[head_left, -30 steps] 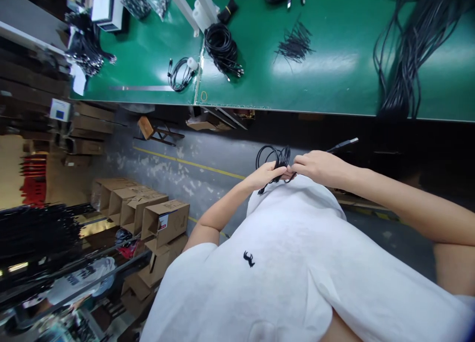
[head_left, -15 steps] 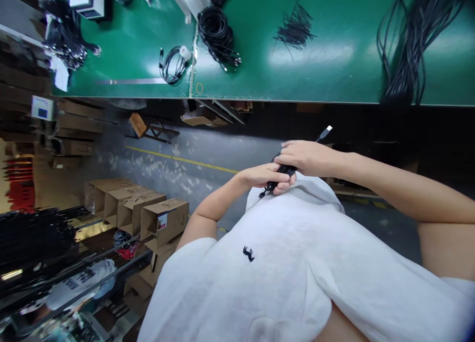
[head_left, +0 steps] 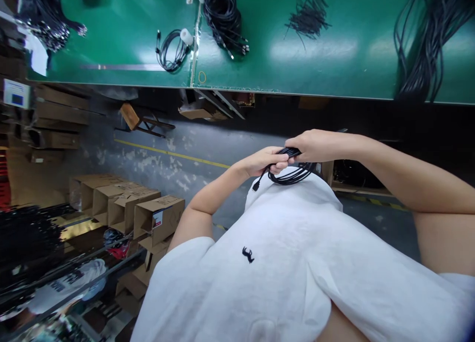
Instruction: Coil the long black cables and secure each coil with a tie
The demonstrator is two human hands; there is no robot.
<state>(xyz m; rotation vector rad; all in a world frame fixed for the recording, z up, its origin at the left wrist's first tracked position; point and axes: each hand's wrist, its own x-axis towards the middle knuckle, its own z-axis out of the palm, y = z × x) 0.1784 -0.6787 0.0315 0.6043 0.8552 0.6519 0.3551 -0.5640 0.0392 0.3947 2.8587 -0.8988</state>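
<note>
A coiled black cable [head_left: 291, 177] hangs in front of my white shirt, held between both hands. My left hand [head_left: 264, 161] closes on the left part of the loops, thumb on top. My right hand [head_left: 313, 145] grips the same bundle from the other side, close to the left fingertips; its fingers are partly hidden. One cable end with a black plug [head_left: 256, 185] dangles below my left hand. Behind my right wrist a dark cable end [head_left: 342, 130] pokes out, mostly covered.
Ahead runs a green workbench [head_left: 260, 77]. On it lie a thick coil of black cables [head_left: 222, 18], a smaller cable coil [head_left: 171, 51], a pile of short black ties [head_left: 308, 14] and long loose cables [head_left: 423, 50]. Cardboard boxes [head_left: 156, 216] and a stool [head_left: 143, 122] stand left.
The cable bundle has opened into wider, visible loops below my hands. Both hands have risen slightly, and the light-tipped plug above my right hand has dropped from clear sight.
</note>
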